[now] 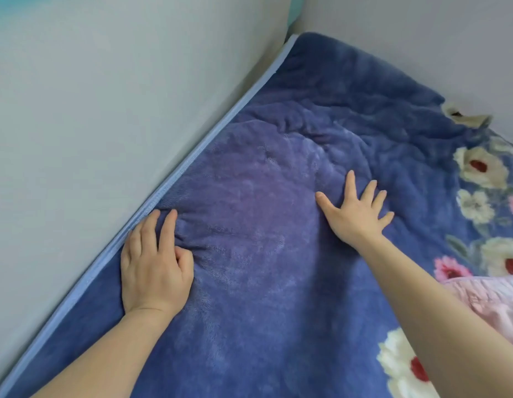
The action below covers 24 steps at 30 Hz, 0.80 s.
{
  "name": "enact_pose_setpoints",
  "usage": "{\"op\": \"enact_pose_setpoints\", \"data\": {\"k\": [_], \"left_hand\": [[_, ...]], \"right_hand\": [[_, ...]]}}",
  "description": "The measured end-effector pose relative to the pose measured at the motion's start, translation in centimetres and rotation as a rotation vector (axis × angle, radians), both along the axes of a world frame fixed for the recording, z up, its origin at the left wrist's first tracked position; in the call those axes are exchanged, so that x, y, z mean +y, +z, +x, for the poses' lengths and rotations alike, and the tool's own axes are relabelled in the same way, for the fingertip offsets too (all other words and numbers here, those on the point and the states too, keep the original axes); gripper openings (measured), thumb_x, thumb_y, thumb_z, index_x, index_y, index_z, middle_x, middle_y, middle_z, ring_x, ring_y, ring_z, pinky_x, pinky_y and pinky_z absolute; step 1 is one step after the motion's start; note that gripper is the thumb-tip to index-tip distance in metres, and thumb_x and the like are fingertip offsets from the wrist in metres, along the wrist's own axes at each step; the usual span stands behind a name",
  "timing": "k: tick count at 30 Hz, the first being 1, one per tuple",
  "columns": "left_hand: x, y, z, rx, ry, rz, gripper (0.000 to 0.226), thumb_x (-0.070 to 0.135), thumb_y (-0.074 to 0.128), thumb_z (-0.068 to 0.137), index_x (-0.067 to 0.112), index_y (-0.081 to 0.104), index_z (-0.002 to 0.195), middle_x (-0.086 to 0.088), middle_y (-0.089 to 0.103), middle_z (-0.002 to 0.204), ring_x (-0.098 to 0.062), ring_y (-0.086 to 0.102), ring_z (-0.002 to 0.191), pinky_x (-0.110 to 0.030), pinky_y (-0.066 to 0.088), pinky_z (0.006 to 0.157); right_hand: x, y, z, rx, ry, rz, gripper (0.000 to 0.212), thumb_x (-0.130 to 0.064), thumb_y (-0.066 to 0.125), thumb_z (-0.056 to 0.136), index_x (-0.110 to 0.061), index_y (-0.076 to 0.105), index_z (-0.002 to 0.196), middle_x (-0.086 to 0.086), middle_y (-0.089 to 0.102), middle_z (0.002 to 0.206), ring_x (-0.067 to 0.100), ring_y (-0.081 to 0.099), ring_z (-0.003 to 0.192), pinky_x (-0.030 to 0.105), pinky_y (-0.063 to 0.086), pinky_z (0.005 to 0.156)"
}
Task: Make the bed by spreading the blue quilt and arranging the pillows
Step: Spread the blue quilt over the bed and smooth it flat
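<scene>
The spreading step is being carried out. The blue quilt (264,254) is lying over the bed, and its pale border (192,165) is running along the wall (106,110) up to the far corner. The quilt is being pressed by the right hand (356,211), whose fingers are straight and spread apart, flat on the plush. Just beside the border, the quilt is being gripped by the left hand (156,262). A small fold seems to be pinched between the thumb and a curled finger, while two other fingers are lying straight, and creases are running out from this place. Ripples are showing beyond the right hand, toward the corner. For the next move, a gentle pull on the pinched fold and an outward sweep of the flat palm are probably being called for. A pink cloth (493,300) is lying at the right edge; whether it is a pillow cannot be told, so the pillow step is being judged as not yet begun.
</scene>
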<state>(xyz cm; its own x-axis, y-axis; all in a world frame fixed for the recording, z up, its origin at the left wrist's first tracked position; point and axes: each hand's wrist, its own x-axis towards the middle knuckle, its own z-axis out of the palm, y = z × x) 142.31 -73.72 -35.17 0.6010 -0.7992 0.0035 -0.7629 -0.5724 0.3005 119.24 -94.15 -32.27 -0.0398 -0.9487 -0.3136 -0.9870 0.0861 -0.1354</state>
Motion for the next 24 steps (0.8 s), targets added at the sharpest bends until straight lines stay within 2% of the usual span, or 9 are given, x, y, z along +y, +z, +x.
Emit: {"op": "enact_pose_setpoints", "data": {"k": [5, 7, 10, 12, 15, 17, 19, 21, 24], "left_hand": [[-2.2, 1.7, -2.1, 0.15, 0.115, -0.114, 0.055, 0.011, 0.045, 0.086, 0.008, 0.046, 0.141, -0.013, 0.037, 0.151, -0.033, 0.027, 0.137, -0.055, 0.025, 0.113], [-4.9, 2.2, -3.3, 0.109, -0.119, -0.149, 0.058, 0.025, 0.037, 0.089, 0.012, 0.039, 0.146, -0.009, 0.028, 0.157, -0.028, 0.018, 0.145, -0.048, 0.014, 0.117], [-12.7, 1.7, -4.6, 0.003, -0.469, -0.036, 0.07, 0.051, 0.014, 0.093, 0.017, 0.017, 0.155, -0.006, 0.003, 0.164, -0.021, -0.004, 0.151, -0.039, -0.002, 0.12], [-17.5, 1.1, -4.5, -0.031, -0.415, 0.043, 0.075, 0.056, 0.012, 0.094, 0.013, 0.006, 0.156, -0.01, -0.007, 0.163, -0.023, -0.011, 0.15, -0.039, -0.005, 0.122], [-20.7, 0.1, -4.4, -0.116, -0.368, 0.04, 0.081, 0.056, 0.017, 0.09, 0.008, 0.009, 0.155, -0.013, 0.0, 0.163, -0.024, -0.002, 0.151, -0.038, 0.002, 0.123], [-21.5, -0.4, -4.6, -0.1, -0.357, 0.012, 0.084, 0.055, 0.02, 0.085, 0.008, 0.018, 0.154, -0.012, 0.01, 0.162, -0.024, 0.008, 0.15, -0.038, 0.008, 0.122], [-21.9, -0.5, -4.9, -0.071, -0.37, 0.025, 0.083, 0.053, 0.024, 0.084, 0.008, 0.023, 0.152, -0.013, 0.015, 0.162, -0.025, 0.012, 0.149, -0.04, 0.013, 0.121], [-22.6, -0.4, -4.8, -0.041, -0.365, 0.055, 0.081, 0.052, 0.027, 0.083, 0.009, 0.024, 0.152, -0.013, 0.017, 0.161, -0.026, 0.014, 0.149, -0.041, 0.015, 0.119], [-22.5, -0.3, -4.7, -0.041, -0.368, 0.101, 0.08, 0.05, 0.031, 0.083, 0.009, 0.025, 0.151, -0.014, 0.019, 0.16, -0.028, 0.016, 0.147, -0.041, 0.014, 0.116]], "right_hand": [[-1.7, -1.5, -0.1, -0.002, 0.138, 0.039, 0.068, -0.07, 0.016, 0.091, -0.046, -0.012, 0.149, 0.015, -0.021, 0.159, 0.033, -0.025, 0.144, 0.062, -0.01, 0.113], [-2.3, -1.4, -0.6, -0.006, 0.173, 0.047, 0.069, -0.072, 0.017, 0.09, -0.047, -0.009, 0.149, 0.015, -0.021, 0.159, 0.029, -0.027, 0.144, 0.058, -0.012, 0.114], [-3.8, -1.3, -1.7, -0.009, 0.217, 0.07, 0.074, -0.078, 0.02, 0.085, -0.049, -0.006, 0.148, 0.014, -0.02, 0.159, 0.024, -0.027, 0.145, 0.054, -0.01, 0.116], [-4.7, -1.0, -2.0, -0.012, 0.253, 0.094, 0.078, -0.083, 0.023, 0.08, -0.052, -0.003, 0.147, 0.012, -0.018, 0.16, 0.022, -0.024, 0.146, 0.052, -0.006, 0.116], [-6.7, -0.1, -3.2, 0.028, 0.328, 0.093, 0.081, -0.089, 0.029, 0.072, -0.058, 0.007, 0.144, 0.013, -0.003, 0.159, 0.027, -0.007, 0.146, 0.052, 0.004, 0.115], [-9.7, 1.0, -4.0, -0.005, 0.352, 0.133, 0.07, -0.084, 0.043, 0.072, -0.057, 0.032, 0.135, 0.011, 0.029, 0.144, 0.027, 0.022, 0.136, 0.047, 0.022, 0.111], [-13.8, 3.2, -4.2, -0.377, 0.184, 0.207, 0.033, -0.059, 0.06, 0.082, -0.035, 0.069, 0.102, 0.004, 0.063, 0.105, 0.02, 0.057, 0.101, 0.03, 0.048, 0.086], [-19.1, 5.2, -3.5, -0.626, -0.061, 0.118, 0.024, -0.032, 0.06, 0.089, -0.017, 0.07, 0.073, 0.006, 0.066, 0.07, 0.019, 0.061, 0.063, 0.024, 0.048, 0.056], [-25.8, 6.9, -1.3, -0.515, -0.089, -0.193, 0.025, -0.025, 0.05, 0.089, -0.01, 0.067, 0.079, 0.006, 0.065, 0.075, 0.02, 0.058, 0.071, 0.029, 0.042, 0.062]]}}
